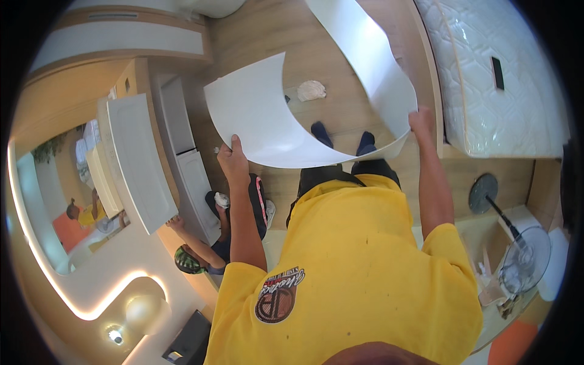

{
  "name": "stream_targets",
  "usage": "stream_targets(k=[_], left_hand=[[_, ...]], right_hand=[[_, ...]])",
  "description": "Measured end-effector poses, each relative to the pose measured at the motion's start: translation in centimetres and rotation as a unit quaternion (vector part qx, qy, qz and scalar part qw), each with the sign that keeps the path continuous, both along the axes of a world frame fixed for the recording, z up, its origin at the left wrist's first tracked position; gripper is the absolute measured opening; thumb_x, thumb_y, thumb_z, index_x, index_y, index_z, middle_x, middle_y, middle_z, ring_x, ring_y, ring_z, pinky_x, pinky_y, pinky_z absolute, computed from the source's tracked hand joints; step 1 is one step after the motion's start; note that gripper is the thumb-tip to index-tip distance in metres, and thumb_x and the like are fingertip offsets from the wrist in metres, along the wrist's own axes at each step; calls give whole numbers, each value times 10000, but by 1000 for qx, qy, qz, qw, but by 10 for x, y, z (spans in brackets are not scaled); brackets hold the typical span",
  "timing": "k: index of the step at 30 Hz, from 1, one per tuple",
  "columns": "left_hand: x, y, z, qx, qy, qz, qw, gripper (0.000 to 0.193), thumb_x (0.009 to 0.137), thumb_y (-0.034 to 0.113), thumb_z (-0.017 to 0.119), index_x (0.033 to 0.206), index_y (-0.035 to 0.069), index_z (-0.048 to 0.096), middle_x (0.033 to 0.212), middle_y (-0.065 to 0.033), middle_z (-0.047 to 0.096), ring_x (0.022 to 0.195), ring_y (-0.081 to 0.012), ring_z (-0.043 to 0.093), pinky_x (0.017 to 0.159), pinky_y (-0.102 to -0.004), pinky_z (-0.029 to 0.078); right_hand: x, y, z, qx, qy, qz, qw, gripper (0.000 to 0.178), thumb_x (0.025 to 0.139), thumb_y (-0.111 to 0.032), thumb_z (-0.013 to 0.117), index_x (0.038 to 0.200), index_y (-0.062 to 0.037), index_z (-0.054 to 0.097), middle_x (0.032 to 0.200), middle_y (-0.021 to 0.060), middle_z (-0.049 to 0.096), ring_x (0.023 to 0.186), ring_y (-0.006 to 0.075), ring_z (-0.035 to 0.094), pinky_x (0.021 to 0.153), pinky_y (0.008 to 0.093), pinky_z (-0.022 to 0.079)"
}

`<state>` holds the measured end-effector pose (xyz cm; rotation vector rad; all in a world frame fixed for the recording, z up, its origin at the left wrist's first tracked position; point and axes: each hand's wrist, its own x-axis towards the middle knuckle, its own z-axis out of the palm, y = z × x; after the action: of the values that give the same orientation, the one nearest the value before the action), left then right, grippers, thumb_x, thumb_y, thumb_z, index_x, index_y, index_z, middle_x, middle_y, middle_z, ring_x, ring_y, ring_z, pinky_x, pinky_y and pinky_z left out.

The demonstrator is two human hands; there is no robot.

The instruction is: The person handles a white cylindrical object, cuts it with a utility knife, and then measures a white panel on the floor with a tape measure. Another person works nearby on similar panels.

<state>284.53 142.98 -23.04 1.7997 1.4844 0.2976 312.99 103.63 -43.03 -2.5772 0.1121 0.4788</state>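
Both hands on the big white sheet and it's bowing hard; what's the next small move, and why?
Probably spread both hands apart to flatten it. The left hand and right hand grip opposite edges of the white sheet, which curls upward between them, while another person crouches close by the white cabinet.

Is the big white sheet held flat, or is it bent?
Bent. The white sheet sags in a deep curve between the left hand and the right hand, which grip its edges.

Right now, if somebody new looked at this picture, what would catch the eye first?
First, the big white bendy sheet curling across the middle, gripped at its lower edge by the left hand and the right hand. Next, the bright yellow shirt filling the lower centre. A white quilted mattress lies at upper right.
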Motion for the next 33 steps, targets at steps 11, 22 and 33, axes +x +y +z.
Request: stream_targets(k=[11,22,33], left_hand=[[-51,40,-41,204,127,-77,968,793,907,63,596,1543,86,122,1470,-284,370,1256,-449,483,991,-458,451],[-2,48,-81,107,217,-570,785,418,882,418,651,1101,62,654,1042,-123,682,1002,-287,625,1040,-507,359],[158,9,-114,-9,141,-512,847,343,858,300,711,1097,55,681,1063,-161,695,915,-355,676,830,-423,522]], right_hand=[[-10,39,47,68,105,-48,991,496,761,-81,545,1246,19,571,944,224,700,693,350,712,571,404,611],[74,132,129,-43,42,56,997,407,763,-121,551,1141,27,584,972,259,680,832,356,712,748,426,583],[232,224,170,-105,-234,239,936,170,812,-91,579,958,-22,631,983,185,627,930,388,654,775,496,544]])
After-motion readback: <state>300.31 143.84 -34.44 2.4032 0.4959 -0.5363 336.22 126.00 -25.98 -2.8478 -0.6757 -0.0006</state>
